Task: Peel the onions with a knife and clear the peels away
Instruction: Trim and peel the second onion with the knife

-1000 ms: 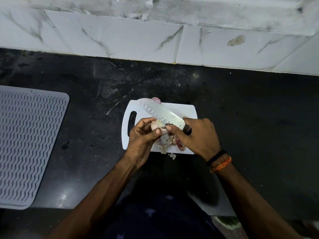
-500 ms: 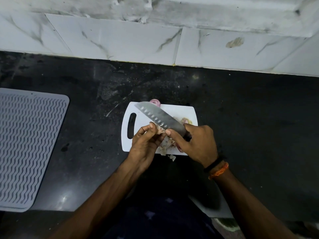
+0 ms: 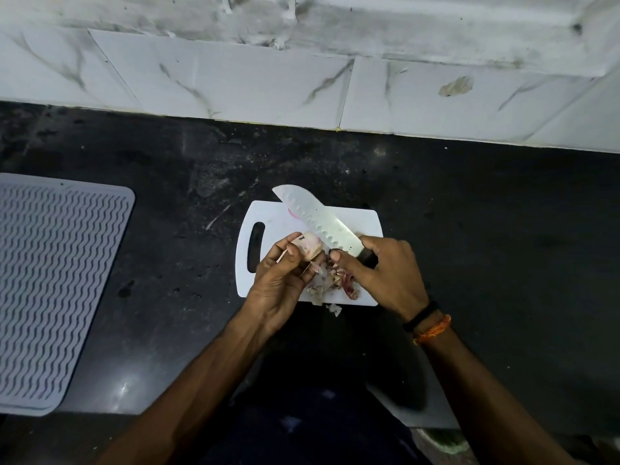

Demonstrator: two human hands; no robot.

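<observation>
Fingers of left hand (image 3: 280,283) curl round onion (image 3: 308,247) | right hand (image 3: 385,273) grips knife (image 3: 318,219) handle, blade beside onion | peels (image 3: 335,283) on cutting board (image 3: 365,219)

A black stone bench (image 3: 503,229) ran below a white marble-tiled wall (image 3: 235,82). A grey ridged mat (image 3: 50,290) lay at the bench's left end.
</observation>
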